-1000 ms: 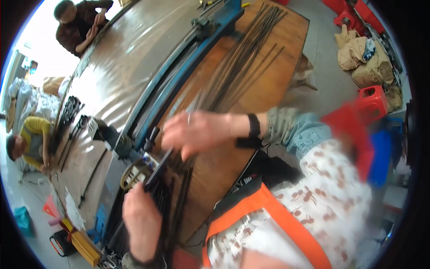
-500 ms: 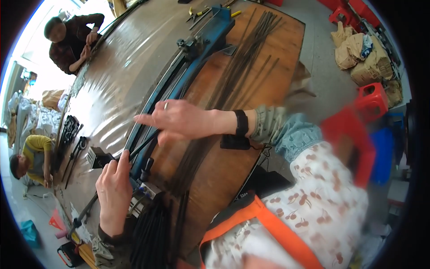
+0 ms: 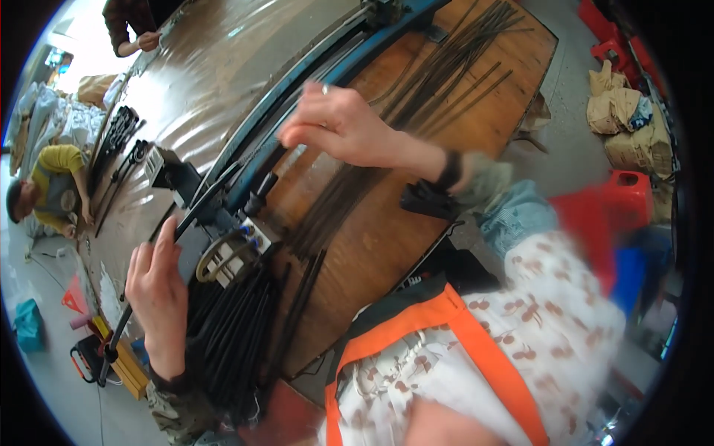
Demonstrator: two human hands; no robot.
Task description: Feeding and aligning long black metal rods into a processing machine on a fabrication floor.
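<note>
My left hand (image 3: 158, 297) is closed round a long black tube (image 3: 123, 327), which slants from the lower left up toward the clamp-like head of a blue bench machine (image 3: 249, 152). Its index finger lies along the tube. Farther along the machine's long rail, my right hand (image 3: 338, 126) hovers with fingers curled in and a ring on one of them. Whatever its fingertips hold, if anything, is hidden and blurred. Between the hands sits the machine's near end, with a black handle (image 3: 260, 195) and a pale block with blue fittings (image 3: 253, 236).
Thin dark rods (image 3: 446, 67) lie on the wooden board (image 3: 357, 245). A bundle of black tubes (image 3: 230, 334) stands near my left forearm. One co-worker in yellow (image 3: 59, 171) is at the left; another's hand (image 3: 149, 41) shows at the far edge. Red stools (image 3: 628, 197) stand right.
My right hand has moved away along the rail, and its outstretched index finger has curled in. My left hand has shifted down and left with the tube. The whole view has turned somewhat.
</note>
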